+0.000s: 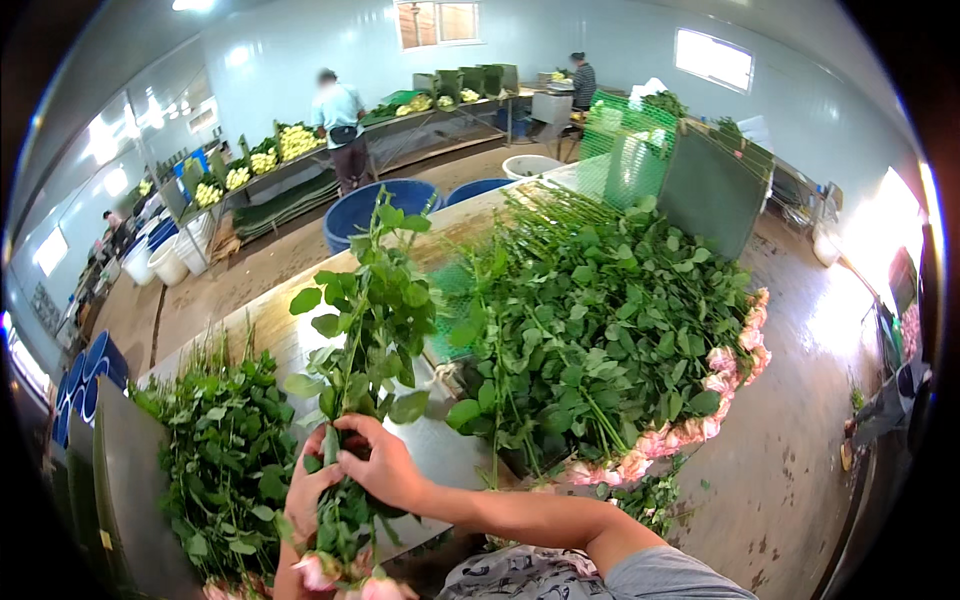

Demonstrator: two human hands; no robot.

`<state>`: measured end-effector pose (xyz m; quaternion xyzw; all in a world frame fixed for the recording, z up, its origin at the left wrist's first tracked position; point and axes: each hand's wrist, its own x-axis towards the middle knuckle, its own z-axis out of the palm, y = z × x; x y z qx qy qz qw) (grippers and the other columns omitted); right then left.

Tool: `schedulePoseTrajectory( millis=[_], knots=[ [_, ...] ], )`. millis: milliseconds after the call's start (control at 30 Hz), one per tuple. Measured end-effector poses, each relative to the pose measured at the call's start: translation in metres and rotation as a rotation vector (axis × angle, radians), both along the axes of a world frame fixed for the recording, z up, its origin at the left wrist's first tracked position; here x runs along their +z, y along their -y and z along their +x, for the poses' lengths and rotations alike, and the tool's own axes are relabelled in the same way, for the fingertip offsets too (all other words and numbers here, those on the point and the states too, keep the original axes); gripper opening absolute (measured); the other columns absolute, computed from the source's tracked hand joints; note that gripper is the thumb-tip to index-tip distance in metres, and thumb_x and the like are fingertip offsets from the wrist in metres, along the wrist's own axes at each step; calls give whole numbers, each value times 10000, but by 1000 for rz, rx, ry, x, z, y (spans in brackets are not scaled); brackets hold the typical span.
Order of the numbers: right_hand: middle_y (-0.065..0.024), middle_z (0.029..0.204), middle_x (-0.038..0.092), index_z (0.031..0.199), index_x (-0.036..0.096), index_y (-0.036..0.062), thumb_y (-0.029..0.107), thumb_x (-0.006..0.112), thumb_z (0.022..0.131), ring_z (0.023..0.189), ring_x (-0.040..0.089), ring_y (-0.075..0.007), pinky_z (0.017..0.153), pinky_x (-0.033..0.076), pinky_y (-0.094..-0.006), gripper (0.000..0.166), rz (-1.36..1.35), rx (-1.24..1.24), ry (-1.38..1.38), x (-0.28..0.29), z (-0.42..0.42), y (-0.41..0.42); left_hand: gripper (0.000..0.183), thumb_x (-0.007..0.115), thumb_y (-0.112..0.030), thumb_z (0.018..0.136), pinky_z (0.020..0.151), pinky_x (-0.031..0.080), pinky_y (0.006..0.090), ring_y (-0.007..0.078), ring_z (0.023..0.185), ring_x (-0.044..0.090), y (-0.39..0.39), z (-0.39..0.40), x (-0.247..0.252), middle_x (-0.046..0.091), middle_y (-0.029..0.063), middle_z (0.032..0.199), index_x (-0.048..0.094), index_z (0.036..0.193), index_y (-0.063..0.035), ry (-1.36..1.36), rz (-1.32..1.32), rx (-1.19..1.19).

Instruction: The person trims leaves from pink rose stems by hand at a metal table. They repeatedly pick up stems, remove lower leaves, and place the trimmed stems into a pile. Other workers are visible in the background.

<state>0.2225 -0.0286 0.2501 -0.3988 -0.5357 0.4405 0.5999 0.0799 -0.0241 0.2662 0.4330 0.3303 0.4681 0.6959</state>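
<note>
Both hands meet on an upright bunch of long-stemmed pink roses [356, 330], whose blooms hang at the bottom edge and whose cut stems point away from me. My left hand [306, 487] is wrapped around the stems from the left. From the right, my right hand [382, 461] closes on the same stems and leaves, its thumb and fingers pinching at the middle. A large heap of leafy pink roses [600, 337] lies on the table to the right, blooms towards the near right edge. Another pile of leafy roses [225, 457] lies to the left.
A metal-topped table [300, 289] stretches before me, with a grey upright panel [712, 187] and green plastic mesh [626, 150] at the far right. Blue tubs [382, 202] stand beyond it. A co-worker [340, 124] stands at a bench with pale yellow roses [298, 142]; another person [583, 81] is farther back.
</note>
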Motion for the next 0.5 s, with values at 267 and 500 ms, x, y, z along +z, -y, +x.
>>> schedulePoseTrajectory(
  millis=[267,500],
  knots=[
    [-199,1051,624,1132,558,30,187,602,736,915,624,-314,821,483,-366,428,-200,5,310,-91,-34,-65,665,661,27,722,819,490,309,192,950,589,-35,-17,-128,571,85,1095,394,1326,-47,12,-112,328],
    [-161,1086,632,1142,558,-12,172,638,767,945,632,-232,833,492,-326,426,-299,107,380,-133,-22,-76,583,684,-7,700,731,477,327,190,860,583,-47,-40,-209,587,67,1002,482,1245,-49,38,-190,476]
  ],
)
